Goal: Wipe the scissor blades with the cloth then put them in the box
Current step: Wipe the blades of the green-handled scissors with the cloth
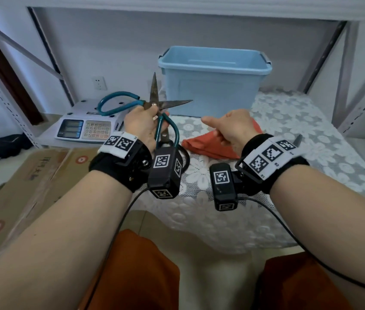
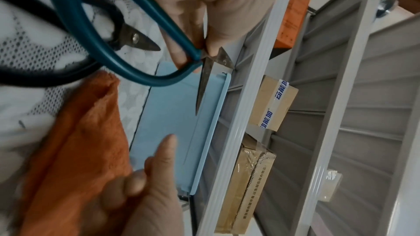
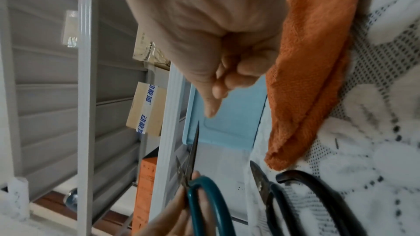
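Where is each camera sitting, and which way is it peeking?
Head: on the person's head, facing forward and down; shows both forearms, the left hand gripping the teal scissors, and the right hand.
Left wrist: on the left wrist, looking along that hand at the scissors' blades; shows its own fingers and the right hand's thumb.
Right wrist: on the right wrist, looking along its curled fingers toward the blue box; the left hand's fingertips show below.
Shared: both wrist views catch the blue box, orange cloth and black scissors.

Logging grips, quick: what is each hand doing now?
Left hand: gripping the green-handled scissors near the pivot.
Right hand: fingers curled, holding nothing.
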